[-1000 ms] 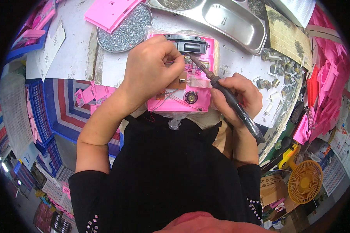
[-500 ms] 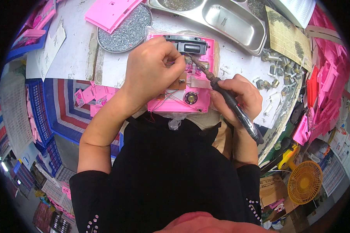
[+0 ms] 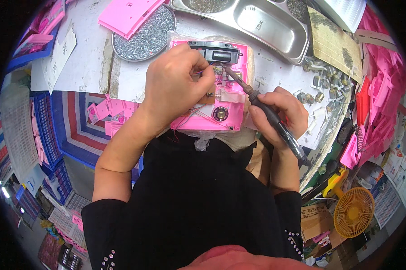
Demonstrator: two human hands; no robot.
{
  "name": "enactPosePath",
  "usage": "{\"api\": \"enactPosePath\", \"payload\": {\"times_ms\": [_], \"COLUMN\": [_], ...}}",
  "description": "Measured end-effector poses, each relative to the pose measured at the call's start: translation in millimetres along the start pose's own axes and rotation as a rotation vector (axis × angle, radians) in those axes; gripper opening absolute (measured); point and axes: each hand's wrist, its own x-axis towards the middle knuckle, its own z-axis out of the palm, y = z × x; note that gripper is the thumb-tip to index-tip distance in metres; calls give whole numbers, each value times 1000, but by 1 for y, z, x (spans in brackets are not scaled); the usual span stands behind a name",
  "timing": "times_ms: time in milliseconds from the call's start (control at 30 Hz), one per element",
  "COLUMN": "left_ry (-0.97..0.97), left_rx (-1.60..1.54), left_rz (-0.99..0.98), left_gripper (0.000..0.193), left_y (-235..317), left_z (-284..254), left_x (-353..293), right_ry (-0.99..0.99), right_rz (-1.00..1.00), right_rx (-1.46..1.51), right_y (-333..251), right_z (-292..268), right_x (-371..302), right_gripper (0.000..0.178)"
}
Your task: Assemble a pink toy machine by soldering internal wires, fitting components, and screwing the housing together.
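A pink plastic housing lies in front of me with a black part along its far edge. Inside it sit a small round speaker, thin wires and a brown circuit board. Over the housing's left half, my left hand is closed, thumb and fingertips pinched by the wires; what they grip is hidden. My right hand grasps a soldering iron by its dark handle. The iron's tip points far left, close to the inside parts just below the black part.
A round tray of screws stands at the far left, with pink panels over its rim. Behind the housing is a steel compartment tray. Small metal parts lie scattered on the right, near piled pink pieces. An orange fan is lower right.
My right hand has shifted slightly right with the soldering iron, whose tip stays near the same inner parts. My left hand keeps its pinch with barely any movement.
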Motion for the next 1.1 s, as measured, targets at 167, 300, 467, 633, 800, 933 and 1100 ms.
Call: {"api": "enactPosePath", "payload": {"times_ms": [167,300,467,633,800,933,1100], "left_ry": [-1,7,5,16,30,30,42], "left_rx": [12,38,51,70,69,90,107], "left_rz": [-22,13,-5,-8,28,-1,30], "left_gripper": [13,13,13,12,15,12,13], "left_y": [2,1,1,0,-1,-2,-3], "left_z": [0,1,2,3,4,6,8], "left_x": [0,-1,0,-2,-2,-3,-2], "right_ry": [-83,-75,-50,-47,-43,-60,-83], "right_rz": [29,22,56,57,28,15,11], "right_rx": [4,39,19,22,7,32,2], "right_y": [0,2,4,4,5,5,4], "right_z": [-5,0,5,8,8,7,4], "right_x": [3,6,10,12,13,12,12], "right_gripper": [26,26,25,25,26,26,26]}}
